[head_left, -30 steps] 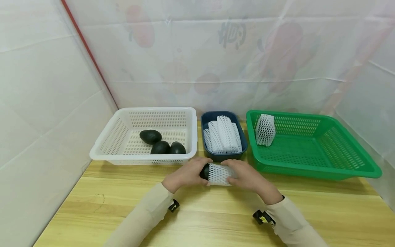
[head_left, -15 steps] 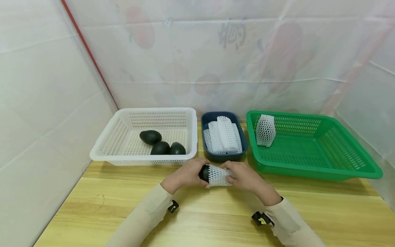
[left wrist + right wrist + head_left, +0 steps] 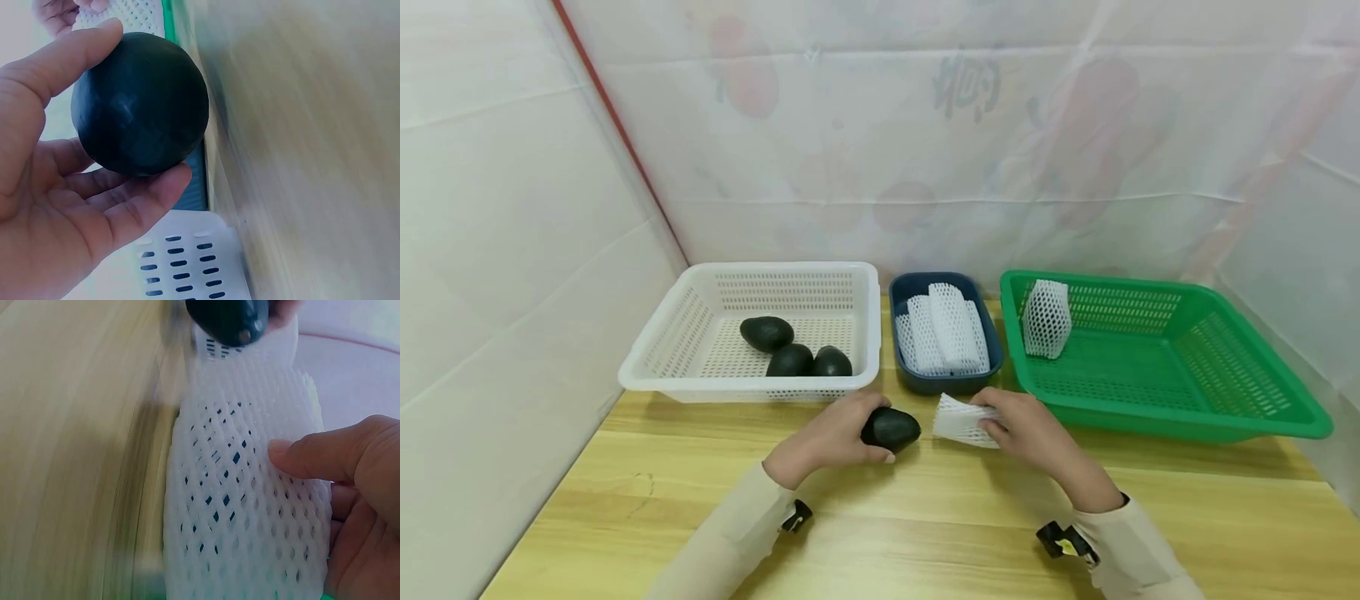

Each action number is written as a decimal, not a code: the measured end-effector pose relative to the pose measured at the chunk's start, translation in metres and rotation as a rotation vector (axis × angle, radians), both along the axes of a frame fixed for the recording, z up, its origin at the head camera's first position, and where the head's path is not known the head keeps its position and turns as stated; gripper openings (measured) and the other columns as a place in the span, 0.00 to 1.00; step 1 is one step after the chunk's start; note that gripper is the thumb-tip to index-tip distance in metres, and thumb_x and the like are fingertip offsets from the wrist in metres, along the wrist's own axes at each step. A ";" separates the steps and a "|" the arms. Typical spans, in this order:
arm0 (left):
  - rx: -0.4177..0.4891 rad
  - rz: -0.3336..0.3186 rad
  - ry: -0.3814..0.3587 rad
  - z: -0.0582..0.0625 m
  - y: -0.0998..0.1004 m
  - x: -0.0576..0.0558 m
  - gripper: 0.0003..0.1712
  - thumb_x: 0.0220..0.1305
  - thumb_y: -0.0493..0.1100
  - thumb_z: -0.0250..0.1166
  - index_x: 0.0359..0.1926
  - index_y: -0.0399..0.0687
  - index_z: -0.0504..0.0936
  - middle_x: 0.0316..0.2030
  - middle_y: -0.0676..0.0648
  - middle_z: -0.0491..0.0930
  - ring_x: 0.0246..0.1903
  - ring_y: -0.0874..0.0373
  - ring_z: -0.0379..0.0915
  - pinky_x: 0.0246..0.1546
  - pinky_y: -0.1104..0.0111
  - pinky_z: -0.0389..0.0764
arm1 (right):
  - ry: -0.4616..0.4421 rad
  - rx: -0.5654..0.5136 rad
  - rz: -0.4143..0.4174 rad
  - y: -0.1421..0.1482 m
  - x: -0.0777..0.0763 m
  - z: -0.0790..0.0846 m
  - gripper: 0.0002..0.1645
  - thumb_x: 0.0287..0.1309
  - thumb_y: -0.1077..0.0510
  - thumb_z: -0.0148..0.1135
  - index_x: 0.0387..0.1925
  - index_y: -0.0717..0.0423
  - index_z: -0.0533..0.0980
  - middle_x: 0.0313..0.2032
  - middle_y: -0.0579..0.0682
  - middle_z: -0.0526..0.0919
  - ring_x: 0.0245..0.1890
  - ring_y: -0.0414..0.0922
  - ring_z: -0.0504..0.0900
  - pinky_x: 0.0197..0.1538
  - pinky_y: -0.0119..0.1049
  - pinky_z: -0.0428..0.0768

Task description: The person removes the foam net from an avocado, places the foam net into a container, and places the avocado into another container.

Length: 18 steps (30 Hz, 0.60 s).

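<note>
My left hand (image 3: 837,433) grips a dark green avocado (image 3: 891,428) just above the table, its narrow end pointing right. The left wrist view shows the thumb over the top of the avocado (image 3: 140,103) and the fingers beneath it. A short gap to the right, my right hand (image 3: 1026,425) pinches a white foam net sleeve (image 3: 964,422). In the right wrist view the thumb presses the near side of the net sleeve (image 3: 244,487), which hangs flattened with nothing seen inside it. The avocado and the sleeve are apart.
A white basket (image 3: 748,383) at the left holds several avocados (image 3: 766,333). In the middle, a dark blue tub (image 3: 943,385) contains several foam net sleeves (image 3: 953,325). The green basket (image 3: 1172,412) on the right has a net-wrapped item (image 3: 1047,319) at its left end.
The avocado has come out of the net sleeve. My left hand has moved left with the avocado, and my right hand has moved right with the sleeve.
</note>
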<state>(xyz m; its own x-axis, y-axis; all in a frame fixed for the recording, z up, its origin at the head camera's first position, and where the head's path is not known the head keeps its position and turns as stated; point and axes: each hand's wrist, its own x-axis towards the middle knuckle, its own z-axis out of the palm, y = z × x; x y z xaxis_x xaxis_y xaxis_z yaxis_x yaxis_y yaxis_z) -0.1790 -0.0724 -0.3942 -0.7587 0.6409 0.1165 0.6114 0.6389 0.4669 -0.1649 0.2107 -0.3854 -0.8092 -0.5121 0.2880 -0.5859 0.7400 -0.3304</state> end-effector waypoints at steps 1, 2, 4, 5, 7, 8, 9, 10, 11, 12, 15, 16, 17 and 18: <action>-0.002 0.004 -0.004 0.000 -0.001 0.001 0.35 0.46 0.53 0.74 0.52 0.40 0.73 0.46 0.46 0.75 0.44 0.55 0.68 0.45 0.63 0.70 | 0.007 -0.005 -0.005 0.002 0.000 0.000 0.14 0.48 0.69 0.67 0.39 0.59 0.77 0.35 0.50 0.82 0.34 0.48 0.80 0.35 0.43 0.77; -0.004 0.010 -0.009 0.001 -0.001 0.002 0.35 0.46 0.53 0.73 0.52 0.41 0.73 0.46 0.46 0.74 0.44 0.55 0.68 0.46 0.63 0.70 | 0.010 -0.008 -0.008 0.003 0.000 -0.001 0.14 0.48 0.69 0.67 0.39 0.59 0.77 0.34 0.50 0.82 0.33 0.47 0.80 0.34 0.43 0.77; -0.003 0.013 -0.015 0.001 -0.002 0.003 0.35 0.46 0.53 0.73 0.53 0.41 0.73 0.47 0.45 0.74 0.44 0.55 0.68 0.46 0.62 0.70 | 0.012 -0.020 -0.008 0.005 0.000 -0.001 0.14 0.48 0.69 0.67 0.38 0.58 0.77 0.34 0.50 0.82 0.31 0.47 0.80 0.33 0.42 0.76; -0.003 0.013 -0.015 0.001 -0.002 0.003 0.35 0.47 0.53 0.73 0.53 0.41 0.73 0.47 0.46 0.74 0.44 0.55 0.68 0.46 0.63 0.70 | 0.012 -0.023 -0.008 0.005 0.000 -0.002 0.14 0.47 0.69 0.68 0.38 0.58 0.76 0.33 0.50 0.82 0.31 0.46 0.80 0.32 0.42 0.76; -0.004 0.011 -0.014 0.002 -0.001 0.004 0.35 0.47 0.53 0.73 0.52 0.41 0.73 0.46 0.46 0.74 0.44 0.55 0.68 0.46 0.63 0.70 | 0.008 -0.024 -0.011 0.005 0.000 -0.002 0.14 0.47 0.69 0.68 0.38 0.58 0.77 0.33 0.50 0.81 0.30 0.46 0.79 0.32 0.42 0.76; -0.008 0.009 -0.010 0.002 -0.001 0.004 0.35 0.46 0.53 0.73 0.52 0.41 0.73 0.46 0.46 0.74 0.43 0.55 0.68 0.45 0.63 0.70 | 0.003 -0.026 -0.012 0.005 0.000 -0.002 0.14 0.47 0.68 0.68 0.38 0.58 0.77 0.33 0.50 0.81 0.30 0.46 0.79 0.32 0.42 0.76; -0.011 0.009 -0.007 0.003 -0.001 0.005 0.35 0.46 0.53 0.73 0.52 0.41 0.73 0.45 0.46 0.74 0.43 0.56 0.68 0.45 0.63 0.70 | -0.001 -0.026 -0.014 0.005 0.000 -0.001 0.14 0.48 0.68 0.68 0.38 0.58 0.77 0.33 0.50 0.81 0.31 0.46 0.79 0.32 0.42 0.76; -0.015 0.006 -0.002 0.003 -0.001 0.005 0.34 0.46 0.53 0.74 0.52 0.42 0.73 0.45 0.47 0.74 0.42 0.56 0.68 0.44 0.64 0.71 | -0.003 -0.029 -0.015 0.004 0.001 0.000 0.13 0.48 0.68 0.68 0.38 0.59 0.77 0.34 0.50 0.81 0.31 0.46 0.79 0.33 0.42 0.76; -0.013 0.003 0.003 0.005 -0.001 0.006 0.34 0.46 0.53 0.74 0.52 0.42 0.73 0.44 0.47 0.73 0.41 0.56 0.68 0.44 0.64 0.71 | -0.003 -0.032 -0.015 0.003 0.001 0.002 0.13 0.48 0.68 0.67 0.38 0.60 0.77 0.34 0.51 0.81 0.32 0.46 0.79 0.33 0.42 0.76; -0.011 -0.001 0.008 0.006 -0.001 0.008 0.34 0.45 0.53 0.74 0.51 0.42 0.73 0.44 0.47 0.73 0.41 0.56 0.69 0.43 0.63 0.71 | 0.000 -0.037 -0.013 0.002 0.001 0.004 0.12 0.49 0.68 0.67 0.38 0.61 0.77 0.35 0.52 0.81 0.32 0.47 0.79 0.33 0.42 0.76; -0.005 -0.003 0.020 0.012 -0.002 0.013 0.35 0.45 0.53 0.74 0.52 0.42 0.73 0.44 0.47 0.73 0.40 0.56 0.69 0.42 0.64 0.72 | 0.024 -0.068 0.004 -0.002 0.001 0.013 0.11 0.49 0.68 0.67 0.38 0.63 0.78 0.35 0.53 0.79 0.32 0.47 0.77 0.33 0.42 0.76; -0.002 -0.003 0.024 0.015 -0.002 0.015 0.36 0.46 0.54 0.74 0.53 0.41 0.73 0.44 0.47 0.73 0.40 0.56 0.69 0.42 0.64 0.72 | 0.034 -0.081 0.010 -0.003 0.000 0.016 0.12 0.49 0.68 0.67 0.38 0.64 0.78 0.34 0.53 0.79 0.32 0.47 0.77 0.33 0.42 0.76; 0.003 -0.004 0.027 0.017 -0.002 0.016 0.36 0.46 0.54 0.74 0.53 0.41 0.73 0.45 0.47 0.73 0.40 0.56 0.69 0.42 0.64 0.72 | 0.037 -0.095 0.016 -0.005 -0.001 0.019 0.11 0.49 0.69 0.67 0.38 0.64 0.78 0.34 0.52 0.79 0.31 0.46 0.77 0.32 0.41 0.75; 0.004 -0.004 0.033 0.019 -0.002 0.018 0.37 0.46 0.54 0.73 0.54 0.40 0.73 0.45 0.47 0.74 0.40 0.56 0.69 0.42 0.64 0.72 | 0.036 -0.109 0.019 -0.006 -0.002 0.022 0.12 0.49 0.69 0.67 0.38 0.63 0.78 0.32 0.51 0.78 0.29 0.44 0.76 0.30 0.39 0.74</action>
<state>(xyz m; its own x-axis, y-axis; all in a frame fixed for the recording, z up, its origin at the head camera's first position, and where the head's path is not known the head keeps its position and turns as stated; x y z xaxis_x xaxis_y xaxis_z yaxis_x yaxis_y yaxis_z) -0.1612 -0.0749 -0.3751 -0.7518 0.6435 0.1440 0.6291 0.6345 0.4491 -0.1666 0.2044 -0.3637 -0.7879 -0.4914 0.3710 -0.6122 0.6895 -0.3870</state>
